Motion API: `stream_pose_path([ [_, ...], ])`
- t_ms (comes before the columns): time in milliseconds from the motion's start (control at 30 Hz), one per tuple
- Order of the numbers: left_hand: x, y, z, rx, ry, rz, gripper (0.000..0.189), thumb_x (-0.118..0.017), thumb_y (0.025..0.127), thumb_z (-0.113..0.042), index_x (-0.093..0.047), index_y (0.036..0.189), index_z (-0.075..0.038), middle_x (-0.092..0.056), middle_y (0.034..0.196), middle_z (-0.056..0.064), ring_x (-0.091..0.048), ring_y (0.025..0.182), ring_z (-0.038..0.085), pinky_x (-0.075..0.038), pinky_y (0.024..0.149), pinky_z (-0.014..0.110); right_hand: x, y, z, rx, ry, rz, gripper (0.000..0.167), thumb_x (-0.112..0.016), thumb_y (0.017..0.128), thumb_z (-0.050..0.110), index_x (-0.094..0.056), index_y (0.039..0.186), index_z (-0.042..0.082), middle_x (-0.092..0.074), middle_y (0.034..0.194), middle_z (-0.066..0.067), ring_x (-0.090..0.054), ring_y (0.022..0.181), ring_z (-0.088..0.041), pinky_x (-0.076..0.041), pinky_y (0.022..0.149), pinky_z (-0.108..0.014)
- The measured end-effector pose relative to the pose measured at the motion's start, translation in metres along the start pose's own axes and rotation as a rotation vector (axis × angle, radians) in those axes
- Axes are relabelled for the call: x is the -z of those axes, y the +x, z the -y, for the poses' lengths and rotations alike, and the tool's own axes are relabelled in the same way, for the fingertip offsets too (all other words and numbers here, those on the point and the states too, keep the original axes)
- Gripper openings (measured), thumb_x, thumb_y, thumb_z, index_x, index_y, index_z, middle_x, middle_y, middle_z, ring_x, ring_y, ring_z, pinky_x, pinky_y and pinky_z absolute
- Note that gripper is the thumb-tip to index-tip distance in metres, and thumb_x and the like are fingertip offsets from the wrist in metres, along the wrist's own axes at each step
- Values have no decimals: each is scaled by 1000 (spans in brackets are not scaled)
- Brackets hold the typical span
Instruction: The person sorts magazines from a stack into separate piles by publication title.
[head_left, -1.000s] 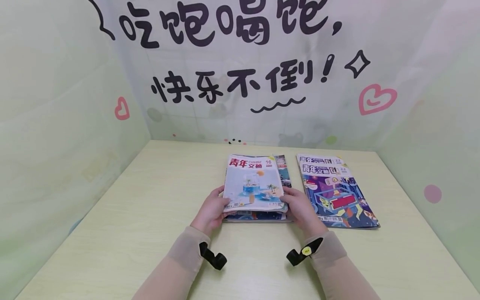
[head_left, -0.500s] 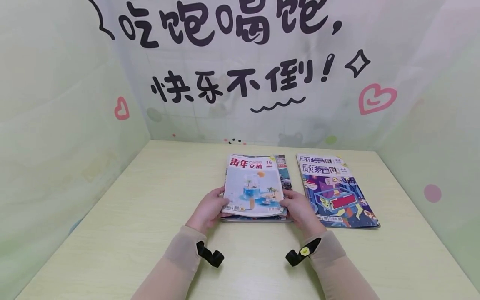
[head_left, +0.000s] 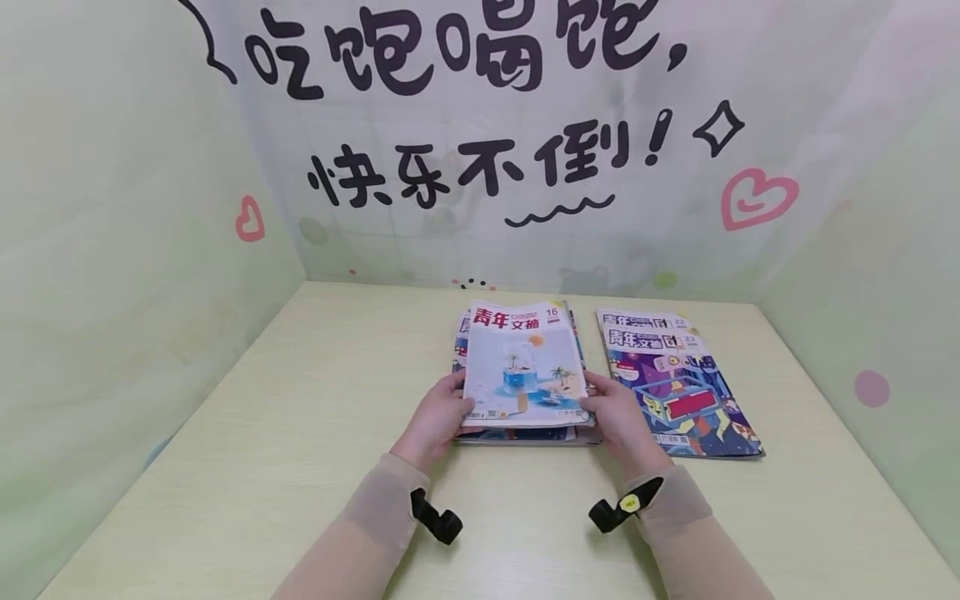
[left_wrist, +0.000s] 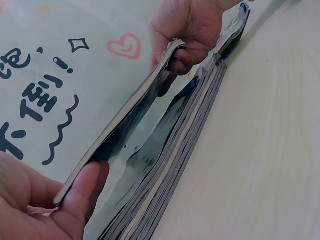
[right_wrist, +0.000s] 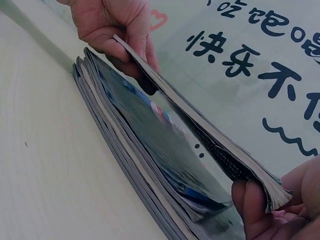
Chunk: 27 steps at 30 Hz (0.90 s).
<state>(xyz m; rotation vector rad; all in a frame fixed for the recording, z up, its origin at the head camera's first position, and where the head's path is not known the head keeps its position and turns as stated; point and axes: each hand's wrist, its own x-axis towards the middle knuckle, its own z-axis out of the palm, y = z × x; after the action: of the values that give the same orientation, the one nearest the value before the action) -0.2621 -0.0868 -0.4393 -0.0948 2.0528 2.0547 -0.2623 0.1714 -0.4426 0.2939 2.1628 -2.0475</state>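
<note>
A magazine with a pale blue cover, red title and the number 16 is held between both hands, raised over a magazine stack. My left hand pinches its near left corner, thumb on the cover and fingers beneath. At the near right corner my right hand grips it the same way. The left wrist view shows a gap between the held magazine and the stack below. From the right wrist side, the stack's page edges lie flat on the table.
To the right lies a second pile of magazines with a purple cover, a little askew. Both piles rest on a pale wooden table. Printed fabric walls enclose the back and sides.
The held magazine has risen off the stack and shifted slightly right and away, showing more of the cover underneath on the left. Both hands keep their hold and move with it.
</note>
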Motion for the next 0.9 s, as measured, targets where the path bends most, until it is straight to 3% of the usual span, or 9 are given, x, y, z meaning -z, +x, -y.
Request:
stream_pose_path([
  [167,-30,-1,-1,-30,-38,43,56,-41,96,4,-29,150,-6,-56,128,22,-66,98,29,-58,76,36,31,-5,-1,4,-22,-28,55,-52,94,-1,-39,147,5,-47,103,-7,-51,79,-12,-44,59,-18],
  [267,-51,3,3,-42,-51,49,56,-42,95,5,-29,149,-5,-56,127,22,-66,97,29,-58,73,36,53,-9,-3,-5,-24,-29,57,-52,94,0,-36,148,7,-48,101,-4,-52,72,-8,-42,55,-18],
  [500,-104,2,3,-79,-32,116,56,-46,92,7,-35,146,-3,-61,121,18,-65,97,25,-58,72,35,106,-23,-11,27,31,-14,62,-51,94,-4,-26,150,0,-52,92,6,-59,73,-2,-52,63,-18],
  [667,-137,0,0,7,-79,217,54,-48,95,3,-36,146,-9,-63,116,11,-65,96,24,-58,73,38,144,-31,-17,28,48,-4,64,-50,95,-4,-19,150,-3,-55,92,9,-61,76,-3,-54,65,-21],
  [900,-167,-4,-4,82,-32,296,48,-54,93,3,-50,137,-15,-65,108,5,-65,95,23,-57,77,37,182,-39,-27,8,82,-27,65,-52,94,-4,-17,149,-4,-57,92,12,-61,80,-2,-54,69,-20],
])
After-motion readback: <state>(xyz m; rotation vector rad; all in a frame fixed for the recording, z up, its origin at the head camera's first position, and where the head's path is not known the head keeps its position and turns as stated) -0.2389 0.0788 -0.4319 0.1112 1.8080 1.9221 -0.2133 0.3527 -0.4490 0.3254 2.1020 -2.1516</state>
